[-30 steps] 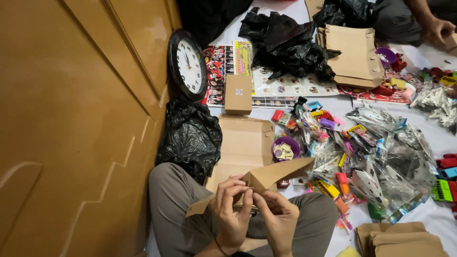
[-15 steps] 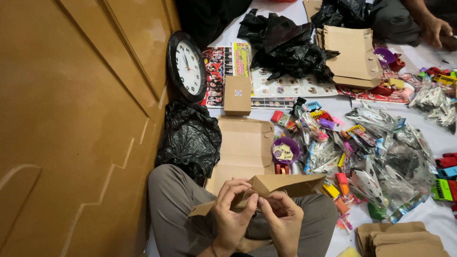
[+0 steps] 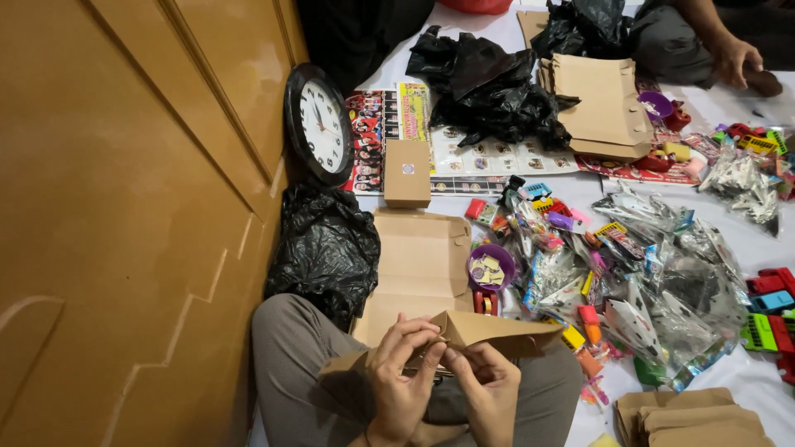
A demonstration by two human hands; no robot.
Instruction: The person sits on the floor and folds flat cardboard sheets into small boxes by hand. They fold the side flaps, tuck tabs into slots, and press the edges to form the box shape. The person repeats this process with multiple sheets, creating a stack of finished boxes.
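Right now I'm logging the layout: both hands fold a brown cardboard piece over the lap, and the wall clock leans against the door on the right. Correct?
Not quite. The head view shows the wall clock leaning against the door on the left. Both the left hand and right hand do hold the brown cardboard piece.

Two hands, left hand [image 3: 402,377] and right hand [image 3: 489,389], share one folded cardboard piece [image 3: 489,329]. Just beyond them lies one flat cardboard sheet [image 3: 418,261], one small closed cardboard box [image 3: 407,172] and one purple bowl [image 3: 490,267]. Farther off to their left leans one wall clock [image 3: 320,124]. Three black plastic bags [image 3: 327,248] show.
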